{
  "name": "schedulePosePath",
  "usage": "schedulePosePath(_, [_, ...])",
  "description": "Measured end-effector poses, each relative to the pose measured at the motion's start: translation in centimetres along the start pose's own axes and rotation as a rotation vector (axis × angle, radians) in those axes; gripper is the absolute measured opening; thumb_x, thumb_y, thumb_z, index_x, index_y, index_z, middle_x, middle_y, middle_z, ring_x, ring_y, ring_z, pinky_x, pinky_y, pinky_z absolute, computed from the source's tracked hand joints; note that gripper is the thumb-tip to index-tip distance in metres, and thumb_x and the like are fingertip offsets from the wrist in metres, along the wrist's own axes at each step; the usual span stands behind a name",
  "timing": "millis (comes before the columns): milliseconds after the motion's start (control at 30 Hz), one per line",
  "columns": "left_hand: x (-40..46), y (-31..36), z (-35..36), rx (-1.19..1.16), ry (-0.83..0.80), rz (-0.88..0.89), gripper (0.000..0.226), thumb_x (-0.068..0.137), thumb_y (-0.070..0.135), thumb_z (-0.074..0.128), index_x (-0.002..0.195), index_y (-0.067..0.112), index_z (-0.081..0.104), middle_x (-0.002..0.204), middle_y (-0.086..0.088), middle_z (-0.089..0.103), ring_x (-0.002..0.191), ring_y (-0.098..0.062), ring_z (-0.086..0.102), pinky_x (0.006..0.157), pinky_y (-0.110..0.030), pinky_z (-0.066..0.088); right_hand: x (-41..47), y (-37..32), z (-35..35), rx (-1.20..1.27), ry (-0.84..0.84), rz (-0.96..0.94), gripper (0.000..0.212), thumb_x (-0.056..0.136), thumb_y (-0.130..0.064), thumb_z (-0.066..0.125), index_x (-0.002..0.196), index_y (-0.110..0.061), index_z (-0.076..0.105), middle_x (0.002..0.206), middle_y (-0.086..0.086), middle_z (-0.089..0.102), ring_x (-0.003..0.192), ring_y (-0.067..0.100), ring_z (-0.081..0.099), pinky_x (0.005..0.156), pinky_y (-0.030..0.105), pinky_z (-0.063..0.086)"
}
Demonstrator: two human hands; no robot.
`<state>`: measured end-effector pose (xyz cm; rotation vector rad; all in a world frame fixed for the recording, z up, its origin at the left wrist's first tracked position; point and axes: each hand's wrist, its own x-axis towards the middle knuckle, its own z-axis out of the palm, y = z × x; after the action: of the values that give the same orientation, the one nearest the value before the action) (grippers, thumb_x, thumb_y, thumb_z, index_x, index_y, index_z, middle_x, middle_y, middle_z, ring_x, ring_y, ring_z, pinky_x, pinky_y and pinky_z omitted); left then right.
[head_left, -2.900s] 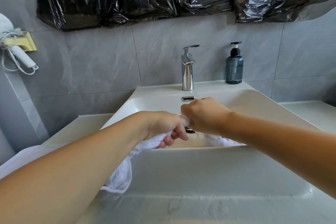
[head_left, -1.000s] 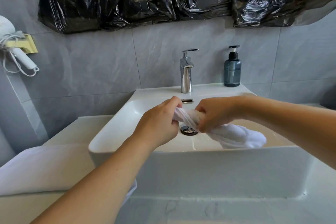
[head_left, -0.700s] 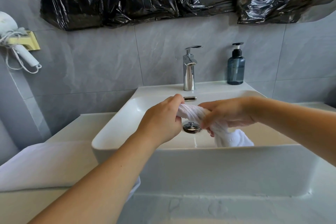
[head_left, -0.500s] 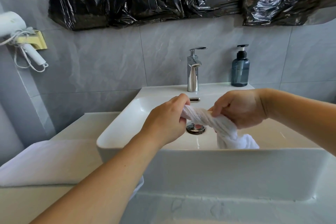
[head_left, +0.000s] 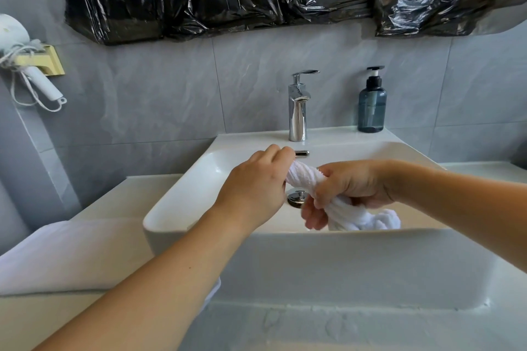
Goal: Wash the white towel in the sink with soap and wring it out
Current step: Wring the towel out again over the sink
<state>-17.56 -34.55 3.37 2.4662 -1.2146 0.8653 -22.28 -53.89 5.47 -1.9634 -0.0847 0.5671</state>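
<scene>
Two hands grip the white towel, twisted into a rope over the sink basin, above the drain. L hand clenches one end, R hand the other; loose tail bunched by sink's front wall.

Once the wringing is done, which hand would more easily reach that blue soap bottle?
Probably the right hand. The soap bottle stands on the sink's back right corner, on that hand's side. The left hand would have to cross over. Both hands currently grip the twisted white towel.
</scene>
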Motion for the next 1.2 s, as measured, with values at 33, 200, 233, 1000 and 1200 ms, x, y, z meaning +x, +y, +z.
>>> schedulePosePath(33, [0.1,0.1,0.0,0.019,-0.024,-0.006,0.027,0.089,0.007,0.050,0.114,0.015,0.051,0.104,0.000,0.052,0.089,-0.023,0.048,0.061,-0.032,0.033,-0.1,0.1,0.2,0.024,-0.001,0.021,0.016,0.073,-0.001,0.058,0.089,0.003,0.060,0.084,0.017,0.071,0.070,0.025,0.067,0.070,0.033,0.055])
schedulePosePath(200, [0.4,0.3,0.2,0.027,-0.214,-0.070,0.015,0.093,0.010,0.045,0.101,0.021,0.038,0.104,0.001,0.051,0.083,-0.024,0.046,0.062,-0.034,0.031,0.1,-0.4,1.1,-0.224,0.142,0.079,0.011,0.088,-0.011,0.063,0.088,-0.007,0.053,0.060,0.007,0.054,0.046,0.017,0.045,0.050,0.027,0.044])
schedulePosePath(233, [0.5,0.1,0.4,0.019,-0.250,-0.095,0.013,0.095,0.012,0.044,0.099,0.021,0.036,0.102,0.000,0.052,0.081,-0.025,0.047,0.061,-0.035,0.032,0.4,-0.3,1.4,-0.343,0.239,0.069,0.018,0.085,-0.021,0.070,0.082,-0.010,0.055,0.058,0.004,0.053,0.047,0.017,0.044,0.051,0.026,0.042])
schedulePosePath(1000, [2.5,1.0,0.0,-1.121,-1.188,-0.873,0.027,0.083,0.011,0.056,0.069,0.017,0.034,0.053,0.000,0.027,0.034,-0.012,0.023,0.036,-0.018,0.015,2.1,1.9,0.6,-1.447,0.849,-0.642,0.035,0.052,-0.010,0.084,0.064,-0.013,0.051,0.047,0.004,0.054,0.036,0.025,0.033,0.043,0.025,0.028])
schedulePosePath(1200, [2.5,0.8,0.1,-1.215,-1.158,-0.838,0.028,0.074,0.013,0.060,0.089,0.018,0.037,0.057,-0.002,0.027,0.040,-0.013,0.020,0.041,-0.020,0.014,2.6,2.0,0.0,-1.363,0.888,-0.662,0.027,0.064,-0.015,0.079,0.071,-0.014,0.053,0.054,0.003,0.055,0.043,0.029,0.045,0.047,0.028,0.031])
